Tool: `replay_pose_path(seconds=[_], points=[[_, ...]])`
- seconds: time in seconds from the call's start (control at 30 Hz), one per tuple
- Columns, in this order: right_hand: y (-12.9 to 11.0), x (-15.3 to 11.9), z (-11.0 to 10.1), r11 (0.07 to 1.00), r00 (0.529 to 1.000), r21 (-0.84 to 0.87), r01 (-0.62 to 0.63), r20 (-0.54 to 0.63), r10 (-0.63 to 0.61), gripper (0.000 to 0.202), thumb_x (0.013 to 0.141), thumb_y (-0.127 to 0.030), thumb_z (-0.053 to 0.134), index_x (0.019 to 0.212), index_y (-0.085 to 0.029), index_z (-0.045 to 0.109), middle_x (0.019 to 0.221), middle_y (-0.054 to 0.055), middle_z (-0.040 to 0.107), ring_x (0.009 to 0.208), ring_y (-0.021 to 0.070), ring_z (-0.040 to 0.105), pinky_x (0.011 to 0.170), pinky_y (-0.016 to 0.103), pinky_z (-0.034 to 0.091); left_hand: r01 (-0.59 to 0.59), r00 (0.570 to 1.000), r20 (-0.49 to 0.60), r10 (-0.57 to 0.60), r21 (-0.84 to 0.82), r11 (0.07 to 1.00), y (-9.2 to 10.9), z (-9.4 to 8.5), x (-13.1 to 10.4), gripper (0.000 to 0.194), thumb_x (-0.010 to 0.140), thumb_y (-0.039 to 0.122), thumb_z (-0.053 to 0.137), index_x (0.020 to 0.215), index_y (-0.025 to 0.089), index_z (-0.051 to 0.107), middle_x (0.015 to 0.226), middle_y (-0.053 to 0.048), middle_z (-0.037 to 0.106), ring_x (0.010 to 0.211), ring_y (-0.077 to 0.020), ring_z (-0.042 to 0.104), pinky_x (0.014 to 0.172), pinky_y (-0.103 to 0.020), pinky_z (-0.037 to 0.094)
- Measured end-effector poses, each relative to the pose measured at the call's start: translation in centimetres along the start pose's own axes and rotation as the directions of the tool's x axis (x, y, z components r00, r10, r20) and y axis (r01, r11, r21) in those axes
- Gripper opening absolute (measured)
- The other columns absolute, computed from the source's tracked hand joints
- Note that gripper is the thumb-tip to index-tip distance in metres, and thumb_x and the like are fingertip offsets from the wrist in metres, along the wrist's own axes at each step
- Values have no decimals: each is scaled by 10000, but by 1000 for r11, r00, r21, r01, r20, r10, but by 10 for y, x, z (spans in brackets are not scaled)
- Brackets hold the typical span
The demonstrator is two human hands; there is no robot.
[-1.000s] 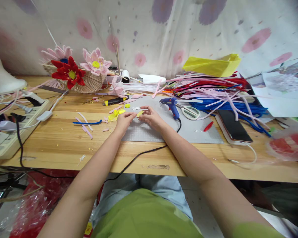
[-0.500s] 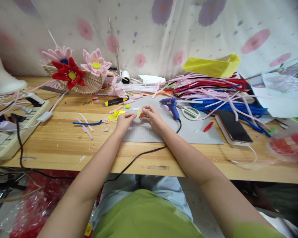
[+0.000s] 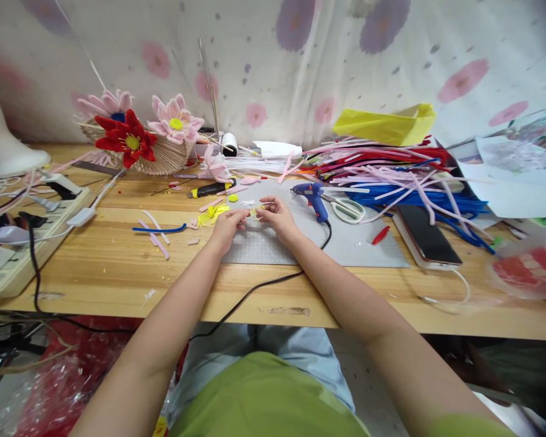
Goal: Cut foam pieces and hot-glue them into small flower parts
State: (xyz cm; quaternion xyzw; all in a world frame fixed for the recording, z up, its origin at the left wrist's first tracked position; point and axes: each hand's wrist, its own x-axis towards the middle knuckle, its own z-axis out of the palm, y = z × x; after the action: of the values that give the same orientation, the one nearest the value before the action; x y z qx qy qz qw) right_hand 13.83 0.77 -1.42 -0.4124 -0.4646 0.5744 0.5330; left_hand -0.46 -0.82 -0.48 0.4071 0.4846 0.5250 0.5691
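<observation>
Between my fingertips, over the grey cutting mat (image 3: 273, 247), is a small pale yellow piece (image 3: 255, 213), too small to make out fully. My left hand (image 3: 229, 227) pinches its left side, fingers closed. From the other side, my right hand (image 3: 278, 218) grips it between thumb and fingers. Bright yellow fuzzy strips (image 3: 213, 215) lie just beyond my left hand, with a round yellow disc (image 3: 233, 198) behind them. To the right of my right hand rests a blue glue gun (image 3: 313, 199), beside white-handled scissors (image 3: 348, 210).
Bundles of pipe cleaners (image 3: 391, 167) fill the back right, near a phone (image 3: 428, 233). Fuzzy flowers (image 3: 126, 141) stand at the back left. A power strip (image 3: 36, 243) sits far left. The glue gun's black cord (image 3: 255, 286) crosses the front edge. A utility knife (image 3: 212, 189) lies behind.
My hands have shifted slightly, and the fingers of my left hand have curled in more around the pale yellow piece. It now shows lower and flatter between my fingertips.
</observation>
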Motion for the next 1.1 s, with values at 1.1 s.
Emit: replay_pose_path(seconds=[1.1], points=[[6, -2, 3, 999, 1000, 39, -11, 24, 10, 499, 533, -354, 770, 903, -221, 464, 680, -68, 588, 641, 99, 603, 540, 210, 447, -6, 997, -78, 12, 73, 997, -5, 5, 1, 354, 482, 351, 800, 731, 113, 718, 659, -22, 650, 529, -67, 479, 500, -213, 386]])
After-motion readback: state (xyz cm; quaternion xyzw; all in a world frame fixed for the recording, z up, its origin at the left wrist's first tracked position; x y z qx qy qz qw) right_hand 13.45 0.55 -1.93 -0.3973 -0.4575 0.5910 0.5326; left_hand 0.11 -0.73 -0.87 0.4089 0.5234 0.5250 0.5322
